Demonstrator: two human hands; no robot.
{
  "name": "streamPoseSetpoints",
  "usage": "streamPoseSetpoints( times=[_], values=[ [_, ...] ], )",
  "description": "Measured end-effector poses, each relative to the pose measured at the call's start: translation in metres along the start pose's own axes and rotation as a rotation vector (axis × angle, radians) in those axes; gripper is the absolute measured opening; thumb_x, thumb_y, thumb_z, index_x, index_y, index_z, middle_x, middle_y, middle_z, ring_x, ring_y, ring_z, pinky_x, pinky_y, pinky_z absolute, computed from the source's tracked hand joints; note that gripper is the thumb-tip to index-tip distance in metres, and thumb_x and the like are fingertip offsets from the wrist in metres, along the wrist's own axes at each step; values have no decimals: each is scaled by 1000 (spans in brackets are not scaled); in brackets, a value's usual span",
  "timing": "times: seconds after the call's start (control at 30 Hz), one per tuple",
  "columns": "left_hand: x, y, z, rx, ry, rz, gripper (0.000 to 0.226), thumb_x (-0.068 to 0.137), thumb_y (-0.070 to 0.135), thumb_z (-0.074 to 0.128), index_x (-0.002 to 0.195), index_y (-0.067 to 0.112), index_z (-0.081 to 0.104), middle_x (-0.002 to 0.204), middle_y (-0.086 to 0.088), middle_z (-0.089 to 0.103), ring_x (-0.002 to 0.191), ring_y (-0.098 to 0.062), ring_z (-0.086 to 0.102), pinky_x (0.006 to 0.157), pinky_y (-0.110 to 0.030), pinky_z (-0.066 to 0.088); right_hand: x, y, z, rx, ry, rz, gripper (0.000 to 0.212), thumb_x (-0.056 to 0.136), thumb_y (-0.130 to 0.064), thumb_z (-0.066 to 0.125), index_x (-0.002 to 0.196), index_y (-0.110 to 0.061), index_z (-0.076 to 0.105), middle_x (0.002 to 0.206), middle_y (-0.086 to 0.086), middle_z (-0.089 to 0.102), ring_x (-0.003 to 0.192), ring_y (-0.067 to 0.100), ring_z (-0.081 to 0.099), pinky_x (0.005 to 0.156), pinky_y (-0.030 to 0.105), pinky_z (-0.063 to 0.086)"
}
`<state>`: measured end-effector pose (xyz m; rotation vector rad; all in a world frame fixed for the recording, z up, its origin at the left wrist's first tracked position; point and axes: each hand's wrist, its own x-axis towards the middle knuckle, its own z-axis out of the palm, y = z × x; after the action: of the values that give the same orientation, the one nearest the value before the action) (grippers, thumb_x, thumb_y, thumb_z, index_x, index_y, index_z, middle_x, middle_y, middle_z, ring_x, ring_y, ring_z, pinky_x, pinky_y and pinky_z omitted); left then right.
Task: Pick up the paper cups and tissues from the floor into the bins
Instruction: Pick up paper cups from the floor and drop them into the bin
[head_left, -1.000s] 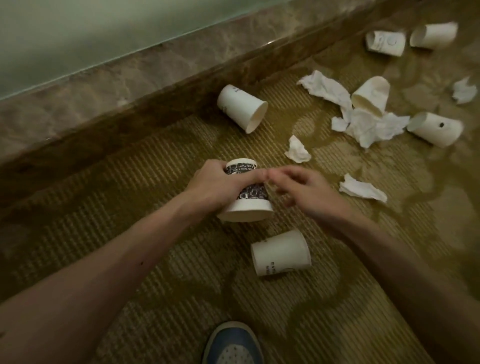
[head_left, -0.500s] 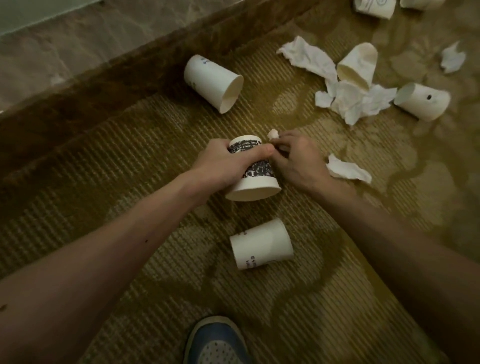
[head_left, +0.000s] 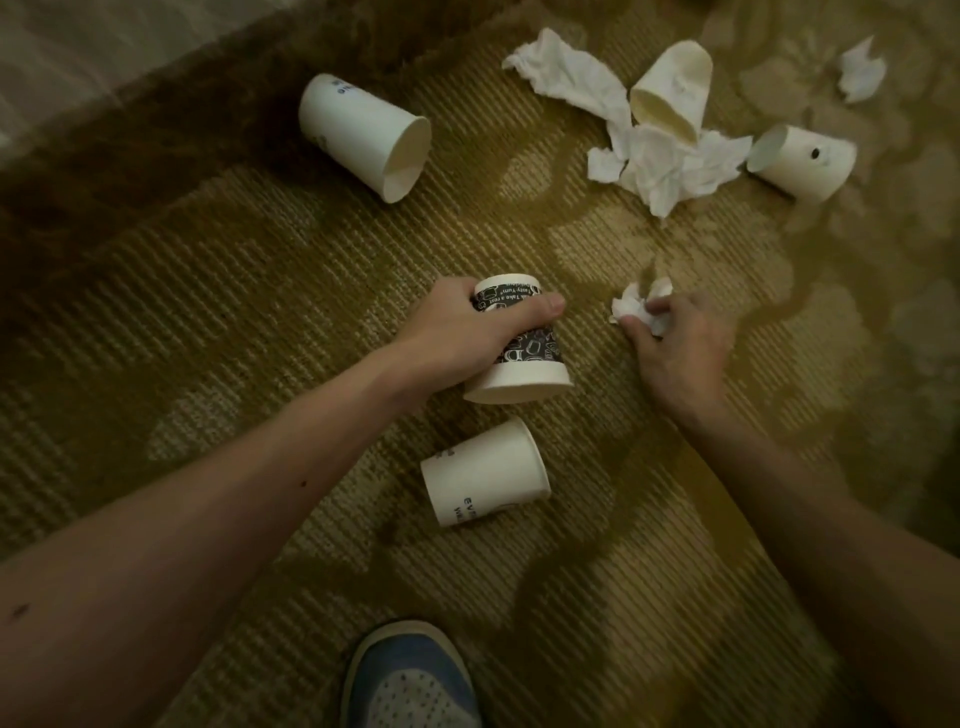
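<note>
Head view, looking down at a patterned carpet (head_left: 249, 322). Left hand (head_left: 460, 332) grasps the banded cup (head_left: 524, 376) round its dark printed band, thumb across the side facing the camera; the cup is inverted, wide rim toward the near side, and whether the rim touches the carpet cannot be told. Right hand (head_left: 678, 353), just right of that cup and apart from it, pinches a tissue ball (head_left: 636, 306) between thumb and fingertips, low over the carpet.

Near cup (head_left: 485, 475) lies on its side just near of the banded cup, mouth to the right. Far-left cup (head_left: 363, 132) lies on its side at the edge of the dark border (head_left: 130, 171), mouth toward the near right. Far right of centre, a tissue pile (head_left: 667, 169) lies crumpled, with a crushed cup (head_left: 672, 88) resting against its far edge. Holed cup (head_left: 802, 163) lies on its side just right of the pile. Small tissue (head_left: 862, 70) sits apart at the far right. Shoe (head_left: 410, 680), blue with a white perforated toe, shows at the near edge.
</note>
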<state>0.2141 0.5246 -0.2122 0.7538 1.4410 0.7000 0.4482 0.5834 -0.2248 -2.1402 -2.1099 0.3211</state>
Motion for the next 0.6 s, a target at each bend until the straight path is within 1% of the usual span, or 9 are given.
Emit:
streamPoseSetpoints(
  times=[0.07,0.13,0.2,0.27,0.33,0.4,0.47,0.53,0.6],
  values=[
    [-2,-3,1,1,-5,-2,66,55,73,76,94,21,70,77,9,76,71,-9,73,68,-33,58,-3,-1,2,58,27,4,29,90,-36,64,104,-11,67,110,6,59,103,20,50,82,24,26],
    [-5,-5,-1,-17,-20,7,58,62,66,79,95,20,70,78,8,76,72,-9,74,64,-30,56,-5,-8,0,189,-1,23,25,89,-40,65,96,-16,66,101,-4,59,92,11,50,79,24,30],
    [-8,-5,-3,-31,-38,16,54,66,63,79,97,20,70,79,8,76,72,-9,74,59,-26,54,-8,-15,-4,321,-60,32,21,86,-40,69,96,-21,63,94,-12,59,85,9,54,73,25,41],
    [-12,-2,-6,-22,-45,26,52,67,63,78,96,20,70,79,9,76,72,-9,74,55,-22,54,-14,-27,-12,416,-54,18,22,83,-35,73,98,-28,58,88,-18,55,79,-1,55,63,19,41],
    [-18,2,-13,2,-23,36,52,66,65,78,94,22,71,78,9,76,71,-8,73,58,-24,56,-21,-46,-21,511,-49,-16,23,83,-31,75,96,-31,56,89,-16,55,77,-6,56,63,20,47],
    [-25,6,-24,28,5,52,53,65,66,77,94,22,71,80,9,76,73,-9,74,67,-31,59,-27,-72,-29,649,-123,-56,17,84,-24,74,90,-28,59,90,-10,60,78,2,64,64,29,57],
    [-35,14,-38,70,3,91,52,67,64,77,95,22,71,81,8,76,74,-10,74,68,-33,60,-36,-98,-38,768,-197,-75,13,84,-17,75,86,-24,63,88,-2,65,73,11,70,60,31,60],
    [-49,25,-53,141,16,145,49,68,64,76,93,22,71,80,9,76,73,-9,74,66,-32,60,-46,-120,-49,802,-229,-93,10,83,-22,76,85,-24,67,90,0,69,75,13,71,61,30,60],
    [-67,39,-70,253,70,182,51,65,69,74,87,23,72,77,12,75,70,-5,72,65,-30,60,-57,-141,-62,833,-280,-109,9,80,-28,76,87,-24,71,95,-1,71,79,11,72,63,29,60]
  ],
)
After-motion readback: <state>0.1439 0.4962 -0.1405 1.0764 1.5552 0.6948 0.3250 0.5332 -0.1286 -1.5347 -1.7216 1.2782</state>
